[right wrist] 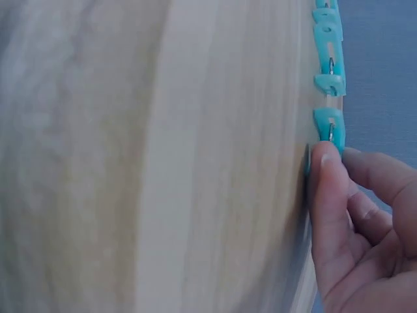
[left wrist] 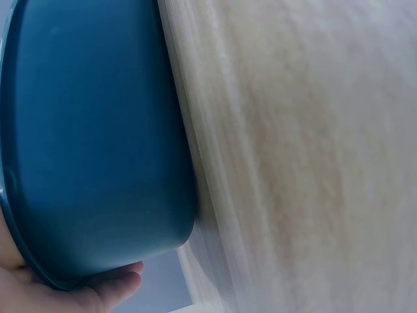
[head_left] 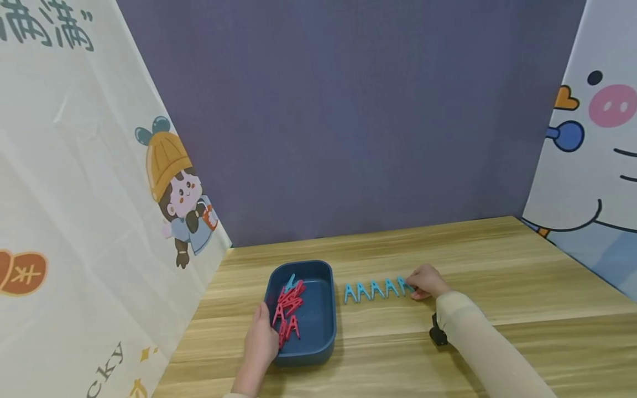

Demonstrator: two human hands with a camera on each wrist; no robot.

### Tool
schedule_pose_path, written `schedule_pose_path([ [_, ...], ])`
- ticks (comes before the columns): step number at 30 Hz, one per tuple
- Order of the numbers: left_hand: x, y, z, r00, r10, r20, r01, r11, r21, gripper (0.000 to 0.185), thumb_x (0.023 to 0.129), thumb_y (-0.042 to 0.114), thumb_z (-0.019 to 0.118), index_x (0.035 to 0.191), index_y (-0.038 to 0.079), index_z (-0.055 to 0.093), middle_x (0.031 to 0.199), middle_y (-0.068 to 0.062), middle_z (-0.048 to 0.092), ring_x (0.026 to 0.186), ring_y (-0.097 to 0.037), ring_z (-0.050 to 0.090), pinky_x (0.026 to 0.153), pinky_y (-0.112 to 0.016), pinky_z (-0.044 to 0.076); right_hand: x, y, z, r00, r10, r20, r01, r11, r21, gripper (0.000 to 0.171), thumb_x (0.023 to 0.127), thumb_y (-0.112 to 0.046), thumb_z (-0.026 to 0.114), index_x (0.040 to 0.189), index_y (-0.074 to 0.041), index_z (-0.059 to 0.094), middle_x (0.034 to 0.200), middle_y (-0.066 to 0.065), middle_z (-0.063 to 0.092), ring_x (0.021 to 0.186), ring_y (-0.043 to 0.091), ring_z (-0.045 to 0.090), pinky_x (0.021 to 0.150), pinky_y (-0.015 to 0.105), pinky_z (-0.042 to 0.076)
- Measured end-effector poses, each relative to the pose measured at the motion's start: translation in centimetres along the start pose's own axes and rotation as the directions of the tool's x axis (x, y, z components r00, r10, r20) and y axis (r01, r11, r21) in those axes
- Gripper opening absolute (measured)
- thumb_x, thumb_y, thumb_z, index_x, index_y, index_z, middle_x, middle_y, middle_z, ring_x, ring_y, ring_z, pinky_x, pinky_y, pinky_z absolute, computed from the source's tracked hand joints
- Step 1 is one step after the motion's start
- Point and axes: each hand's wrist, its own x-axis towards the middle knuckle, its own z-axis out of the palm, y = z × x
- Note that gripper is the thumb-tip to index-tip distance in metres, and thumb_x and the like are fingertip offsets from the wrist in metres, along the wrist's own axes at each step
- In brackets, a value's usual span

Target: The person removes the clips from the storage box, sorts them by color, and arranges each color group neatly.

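From my remote seat I have my right grip (head_left: 427,281) pinching the rightmost turquoise clothespin (right wrist: 324,122) between thumb and fingers, at the end of a row with four other turquoise clothespins (head_left: 376,287) on the wood-grain surface (head_left: 497,265). My left grip (head_left: 261,337) holds the dark blue bin (head_left: 318,309) by its left side; red clothespins (head_left: 292,293) and one loose turquoise clothespin (head_left: 290,283) lie inside it.

I count five blue pegs (head_left: 375,288) short of the worktop's (head_left: 497,265) far edge. Nearer its left edge, one tray (head_left: 303,360) holds one more turquoise-blue peg (head_left: 290,283) and several red pegs (head_left: 292,299), too overlapped to count.
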Motion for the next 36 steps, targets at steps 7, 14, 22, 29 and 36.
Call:
schedule_pose_path([
  [7, 0.0, -0.2, 0.0, 1.0, -0.007, -0.013, 0.007, 1.0, 0.001, 0.056, 0.082, -0.012, 0.046, 0.134, -0.017, 0.028, 0.137, -0.032, 0.031, 0.124, -0.043, 0.034, 0.099, -0.052, 0.033, 0.2, -0.2, 0.2, 1.0, -0.008, 0.018, 0.008, 1.0, 0.023, 0.017, 0.087, -0.002, 0.055, 0.092, 0.014, 0.059, 0.07, 0.014, 0.056, 0.051, 0.015, 0.062, 0.051, 0.027, 0.055],
  [14, 0.0, -0.3, 0.0, 1.0, -0.012, -0.014, 0.012, 1.0, -0.005, 0.055, 0.083, -0.011, 0.046, 0.135, -0.017, 0.028, 0.138, -0.033, 0.03, 0.124, -0.043, 0.033, 0.099, -0.052, 0.033, 0.1, -1.0, -0.2, 1.0, -0.028, 0.003, 0.028, 0.999, 0.046, 0.014, 0.088, -0.007, 0.055, 0.083, 0.007, 0.053, 0.062, 0.006, 0.051, 0.045, 0.009, 0.053, 0.043, 0.021, 0.048],
  [22, 0.0, -0.2, -0.1, 1.0, -0.016, -0.016, 0.016, 1.0, -0.003, 0.055, 0.083, -0.011, 0.046, 0.135, -0.017, 0.028, 0.137, -0.033, 0.031, 0.124, -0.043, 0.033, 0.1, -0.052, 0.032, 0.4, -3.8, -0.8, 0.995, -0.09, 0.032, 0.087, 0.992, 0.092, 0.036, 0.091, -0.013, 0.052, 0.114, 0.014, 0.047, 0.08, 0.015, 0.056, 0.051, 0.011, 0.055, 0.046, 0.022, 0.049],
  [29, 0.1, 0.1, 0.1, 1.0, -0.01, -0.026, 0.01, 1.0, -0.014, 0.057, 0.081, -0.011, 0.048, 0.135, -0.016, 0.03, 0.137, -0.032, 0.033, 0.124, -0.043, 0.035, 0.099, -0.052, 0.033, 1.2, -7.2, -0.1, 0.987, -0.153, 0.045, 0.15, 0.987, 0.062, 0.038, 0.092, -0.014, 0.05, 0.118, 0.014, 0.048, 0.087, 0.017, 0.059, 0.059, 0.014, 0.06, 0.057, 0.029, 0.055],
  [36, 0.0, 0.5, 0.3, 0.998, 0.013, -0.056, -0.014, 1.0, -0.024, 0.057, 0.079, -0.012, 0.049, 0.133, -0.017, 0.032, 0.135, -0.032, 0.035, 0.123, -0.043, 0.036, 0.1, -0.051, 0.033, 1.8, -10.6, 1.6, 0.986, -0.163, 0.046, 0.159, 0.984, 0.083, 0.036, 0.091, -0.014, 0.051, 0.116, 0.011, 0.049, 0.084, 0.014, 0.058, 0.059, 0.014, 0.059, 0.056, 0.027, 0.054],
])
